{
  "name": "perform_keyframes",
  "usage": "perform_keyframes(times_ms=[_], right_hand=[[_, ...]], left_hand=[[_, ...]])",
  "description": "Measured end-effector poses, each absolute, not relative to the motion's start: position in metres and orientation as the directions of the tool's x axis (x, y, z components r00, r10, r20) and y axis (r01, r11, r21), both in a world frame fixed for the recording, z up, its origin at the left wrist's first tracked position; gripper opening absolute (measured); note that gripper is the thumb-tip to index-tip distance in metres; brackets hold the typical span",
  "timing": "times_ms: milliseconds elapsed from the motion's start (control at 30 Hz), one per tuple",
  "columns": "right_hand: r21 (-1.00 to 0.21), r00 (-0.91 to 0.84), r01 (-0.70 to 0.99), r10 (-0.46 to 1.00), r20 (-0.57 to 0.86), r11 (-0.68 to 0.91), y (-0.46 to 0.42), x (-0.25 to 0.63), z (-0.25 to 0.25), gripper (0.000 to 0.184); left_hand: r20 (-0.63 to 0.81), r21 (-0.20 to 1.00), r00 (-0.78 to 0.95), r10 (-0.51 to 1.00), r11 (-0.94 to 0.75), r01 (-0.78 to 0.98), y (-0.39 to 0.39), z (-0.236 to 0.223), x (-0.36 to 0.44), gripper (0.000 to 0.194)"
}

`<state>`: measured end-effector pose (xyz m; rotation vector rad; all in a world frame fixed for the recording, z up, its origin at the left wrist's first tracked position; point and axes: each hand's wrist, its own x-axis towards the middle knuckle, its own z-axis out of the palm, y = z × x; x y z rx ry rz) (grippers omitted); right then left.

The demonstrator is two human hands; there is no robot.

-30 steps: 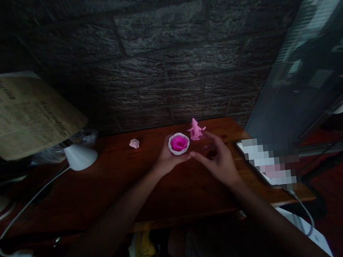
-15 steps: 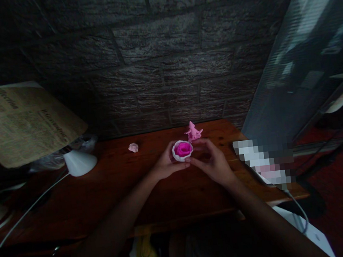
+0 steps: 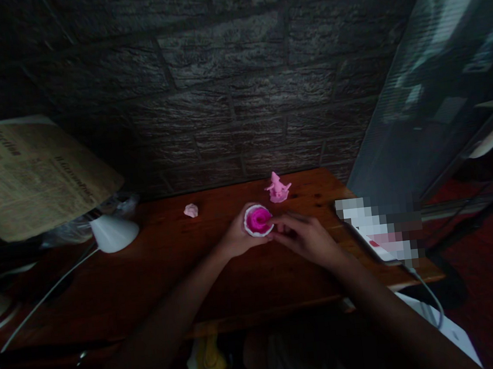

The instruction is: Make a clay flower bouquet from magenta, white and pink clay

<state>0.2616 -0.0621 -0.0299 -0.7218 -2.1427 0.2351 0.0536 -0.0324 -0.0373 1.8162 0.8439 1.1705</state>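
Observation:
My left hand [image 3: 236, 236] is closed round a small clay cup [image 3: 248, 231], white outside with a wavy rim and bright magenta inside. It is held above the wooden table. My right hand [image 3: 302, 234] is at the cup's right side, index fingertip over the rim at the magenta inside and thumb low near the outer wall. A pink clay figure [image 3: 277, 190] with a pointed top and two side arms stands on a round base just behind the hands. Farther left lies a small pale pink lump [image 3: 191, 210].
The wooden table [image 3: 172, 274] meets a dark brick wall [image 3: 237, 97]. At the left are a lamp with a white cone base [image 3: 114, 233] and a newsprint-patterned shade [image 3: 38, 177], and a white cable. A partly blurred phone [image 3: 381, 249] with a cable lies at the right edge.
The cup has shifted slightly left and tilted so more of its inside shows. My right index finger has moved from the rim's far side to the inside. The pink figure's base is now uncovered.

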Motion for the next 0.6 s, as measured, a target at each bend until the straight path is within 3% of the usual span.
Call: perform_keyframes(times_ms=[167, 600], right_hand=[[-0.418, -0.486, 0.400, 0.576, 0.658, 0.815, -0.0624, 0.2653, -0.0258, 0.020], [-0.387, -0.545, 0.470, 0.606, 0.580, 0.793, -0.0642, 0.2700, -0.0216, 0.015]], left_hand=[[0.429, 0.861, 0.299, 0.852, -0.486, 0.151, -0.0303, -0.0388, 0.0518, 0.062], [0.422, 0.865, 0.356, 0.834, -0.488, 0.118, -0.0351, -0.0376, 0.0556, 0.058]])
